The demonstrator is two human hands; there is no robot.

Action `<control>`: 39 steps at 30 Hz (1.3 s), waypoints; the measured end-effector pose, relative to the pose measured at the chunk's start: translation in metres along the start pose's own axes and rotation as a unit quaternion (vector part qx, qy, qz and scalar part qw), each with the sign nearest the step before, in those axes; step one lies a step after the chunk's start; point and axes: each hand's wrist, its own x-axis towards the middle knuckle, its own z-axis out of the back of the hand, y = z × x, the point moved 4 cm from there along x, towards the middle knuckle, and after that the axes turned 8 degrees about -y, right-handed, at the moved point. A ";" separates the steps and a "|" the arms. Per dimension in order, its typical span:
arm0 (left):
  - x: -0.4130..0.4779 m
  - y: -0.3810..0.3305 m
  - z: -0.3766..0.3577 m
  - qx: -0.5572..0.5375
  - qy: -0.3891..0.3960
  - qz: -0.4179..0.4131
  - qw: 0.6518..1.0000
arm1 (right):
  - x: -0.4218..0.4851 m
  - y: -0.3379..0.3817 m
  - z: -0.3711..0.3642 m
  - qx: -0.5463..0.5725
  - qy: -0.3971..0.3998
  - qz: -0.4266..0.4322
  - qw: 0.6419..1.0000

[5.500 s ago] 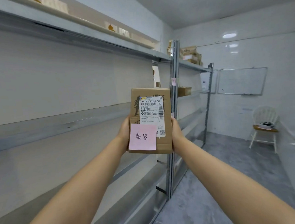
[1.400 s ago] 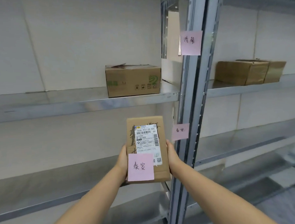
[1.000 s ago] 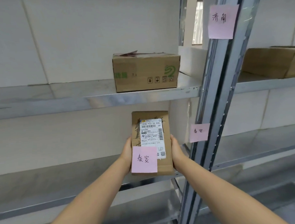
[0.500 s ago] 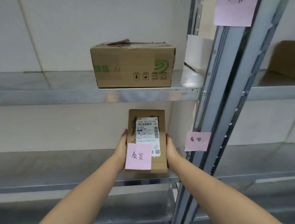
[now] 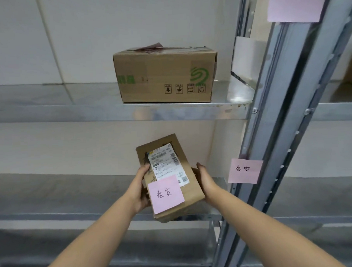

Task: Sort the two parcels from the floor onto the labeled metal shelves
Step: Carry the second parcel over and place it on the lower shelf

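Observation:
I hold a small brown cardboard parcel [image 5: 184, 169] with a white shipping label and a pink sticky note on its front. My left hand [image 5: 140, 187] grips its left side and my right hand [image 5: 205, 180] its right side. The parcel is tilted to the left, over the front edge of the middle metal shelf [image 5: 63, 194]. A pink label [image 5: 245, 170] on the grey upright post [image 5: 287, 118] to the right bears the same two characters as the parcel's note.
A larger cardboard box [image 5: 165, 75] with a green logo stands on the upper shelf [image 5: 69, 111] right above the parcel. Another pink label [image 5: 295, 4] is stuck higher on the post. A lower shelf [image 5: 95, 248] lies under my forearms.
I have come closer to the rack since the earlier frames. The parcel has moved forward toward the middle shelf and tilted to the left; both hands keep their grip.

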 end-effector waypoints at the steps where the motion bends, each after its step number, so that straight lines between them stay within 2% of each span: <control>1: 0.002 0.001 0.004 -0.017 -0.015 0.009 1.000 | -0.001 -0.007 0.000 -0.014 -0.005 0.011 1.000; 5: 0.005 0.013 0.004 -0.022 -0.049 0.036 0.998 | -0.010 -0.044 0.004 -0.010 -0.047 0.006 0.999; 9: 0.001 0.026 -0.004 -0.062 -0.052 0.052 0.995 | -0.015 -0.051 0.013 0.131 -0.089 -0.004 0.987; 11: -0.001 0.032 -0.011 -0.102 -0.062 0.062 0.991 | -0.029 -0.054 0.009 0.151 -0.057 -0.013 0.987; 13: -0.006 0.038 -0.019 -0.133 -0.070 0.059 0.987 | -0.035 -0.060 0.003 0.124 -0.004 -0.007 0.992; 16: -0.004 0.048 -0.024 -0.150 -0.072 0.058 0.984 | -0.036 -0.068 0.002 0.079 -0.013 -0.018 0.997; 19: 0.003 0.059 -0.025 -0.131 -0.042 0.094 0.986 | -0.031 -0.063 0.010 0.059 -0.047 -0.004 0.997; 22: 0.000 0.052 -0.021 -0.098 -0.019 0.056 0.993 | -0.025 -0.056 0.017 0.022 -0.055 0.016 0.998; 25: 0.010 0.038 0.002 -0.049 -0.102 -0.006 0.994 | -0.019 -0.051 0.024 0.000 -0.053 0.018 0.998; 27: 0.009 0.028 0.016 0.018 -0.126 -0.023 0.992 | -0.016 -0.047 0.029 -0.009 -0.053 0.013 0.998; 30: 0.011 0.023 0.018 0.081 -0.054 -0.023 0.995 | -0.011 -0.043 0.033 -0.005 -0.058 -0.009 0.998; 34: 0.019 0.025 0.014 0.075 -0.035 -0.011 0.997 | -0.001 -0.039 0.035 0.029 -0.064 -0.032 0.997; 39: 0.032 0.040 0.015 0.049 -0.055 0.009 0.997 | 0.018 -0.042 0.036 0.103 -0.101 -0.065 0.987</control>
